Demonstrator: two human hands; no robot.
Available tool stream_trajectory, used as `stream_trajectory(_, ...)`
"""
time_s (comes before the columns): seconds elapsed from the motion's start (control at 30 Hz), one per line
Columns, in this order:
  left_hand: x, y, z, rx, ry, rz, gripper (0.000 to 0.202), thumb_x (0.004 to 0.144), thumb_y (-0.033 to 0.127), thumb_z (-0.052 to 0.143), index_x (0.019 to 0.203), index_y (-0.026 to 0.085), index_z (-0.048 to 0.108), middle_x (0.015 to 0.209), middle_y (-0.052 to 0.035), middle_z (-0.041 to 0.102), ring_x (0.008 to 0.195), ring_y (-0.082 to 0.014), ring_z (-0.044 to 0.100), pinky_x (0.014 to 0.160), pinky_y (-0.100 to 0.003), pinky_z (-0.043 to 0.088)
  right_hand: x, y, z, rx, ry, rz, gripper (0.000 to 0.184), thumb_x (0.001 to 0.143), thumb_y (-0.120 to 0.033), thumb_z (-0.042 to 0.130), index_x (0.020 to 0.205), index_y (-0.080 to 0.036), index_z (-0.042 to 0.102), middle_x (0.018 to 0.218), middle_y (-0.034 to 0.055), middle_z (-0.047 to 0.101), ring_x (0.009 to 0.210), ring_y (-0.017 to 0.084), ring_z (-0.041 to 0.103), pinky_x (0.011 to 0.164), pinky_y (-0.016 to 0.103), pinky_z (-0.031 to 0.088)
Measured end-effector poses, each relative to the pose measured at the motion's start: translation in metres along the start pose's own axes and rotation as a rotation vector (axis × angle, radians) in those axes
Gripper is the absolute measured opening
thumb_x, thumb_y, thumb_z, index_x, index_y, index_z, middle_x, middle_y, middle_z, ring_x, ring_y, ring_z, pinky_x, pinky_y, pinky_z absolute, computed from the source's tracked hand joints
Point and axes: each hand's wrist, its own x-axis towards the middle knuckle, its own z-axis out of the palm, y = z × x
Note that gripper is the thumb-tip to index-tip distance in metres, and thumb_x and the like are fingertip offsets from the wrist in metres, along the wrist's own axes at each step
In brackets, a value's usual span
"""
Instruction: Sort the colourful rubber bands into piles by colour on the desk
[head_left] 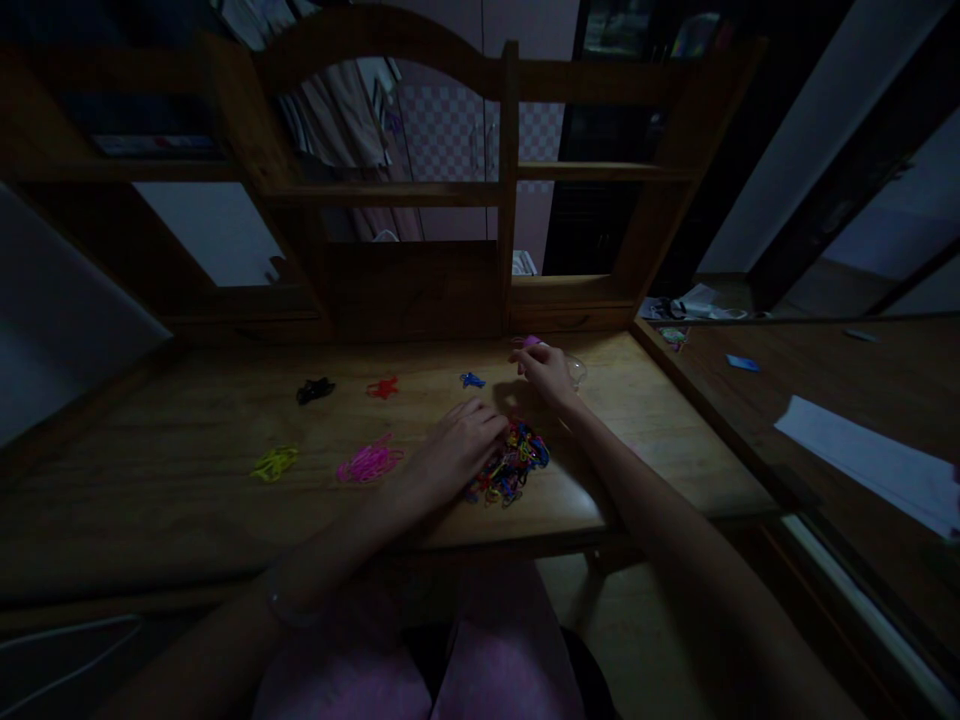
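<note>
A mixed pile of thin coloured elastic bands (517, 465) lies near the table's front edge. My left hand (469, 440) rests at the pile's upper left side, fingers bent down into it. Its fingertips are hidden, and what they hold I cannot make out. Beyond the pile, my right hand (546, 372) hovers with thumb and fingers pinched together; anything between them is too small to tell. Right by that hand are a pink-purple item (532, 341) and a clear, rounded object (576, 370), partly hidden. A small blue bunch of bands (472, 380) lies left of it.
Separate bunches of black bands (315, 390), red bands (383, 387), yellow bands (275, 462) and pink bands (370, 460) lie on the left of the wooden table (172, 430). A wooden shelf frame (508, 200) rises at the back. White paper (870, 460) lies on the right-hand surface.
</note>
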Motion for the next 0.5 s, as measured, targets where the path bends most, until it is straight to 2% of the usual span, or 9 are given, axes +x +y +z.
stream_trajectory(0.13,0.002,-0.005,-0.016,-0.073,0.033,-0.024,0.006,0.091,0.02,0.053,0.094,0.021,0.058,0.098,-0.0047,0.062,0.1,-0.0238,0.05,0.086,-0.038,0.042,0.002,0.002,0.001,-0.006,0.004,-0.01,0.028,0.081,-0.039,0.056,0.073,-0.016,0.071,0.058,-0.0001,0.059,0.057,0.013,0.055,0.057,0.024,0.04)
stream_trajectory(0.27,0.007,-0.007,-0.029,-0.089,0.042,-0.099,0.013,0.09,0.017,0.053,0.101,0.022,0.058,0.099,-0.0042,0.063,0.102,-0.0233,0.051,0.086,-0.037,0.042,0.003,0.004,0.002,-0.015,0.01,-0.001,0.028,0.081,-0.038,0.056,0.072,-0.016,0.071,0.058,-0.0002,0.06,0.057,0.013,0.054,0.056,0.024,0.039)
stream_trajectory(0.37,0.014,-0.01,-0.025,-0.051,0.016,-0.106,0.014,0.088,0.013,0.052,0.098,0.02,0.059,0.096,-0.0046,0.063,0.101,-0.0231,0.051,0.087,-0.036,0.042,0.003,0.005,0.002,-0.011,0.008,0.0,0.027,0.081,-0.038,0.056,0.073,-0.016,0.071,0.058,-0.0003,0.059,0.056,0.013,0.054,0.055,0.024,0.039)
stream_trajectory(0.5,0.024,-0.014,-0.007,-0.015,-0.013,-0.067,0.015,0.088,0.011,0.049,0.096,0.019,0.059,0.098,-0.0065,0.061,0.1,-0.023,0.049,0.088,-0.035,0.041,0.003,0.006,0.002,0.0,0.011,-0.009,0.027,0.081,-0.038,0.056,0.073,-0.016,0.071,0.058,-0.0004,0.059,0.055,0.013,0.053,0.055,0.024,0.039)
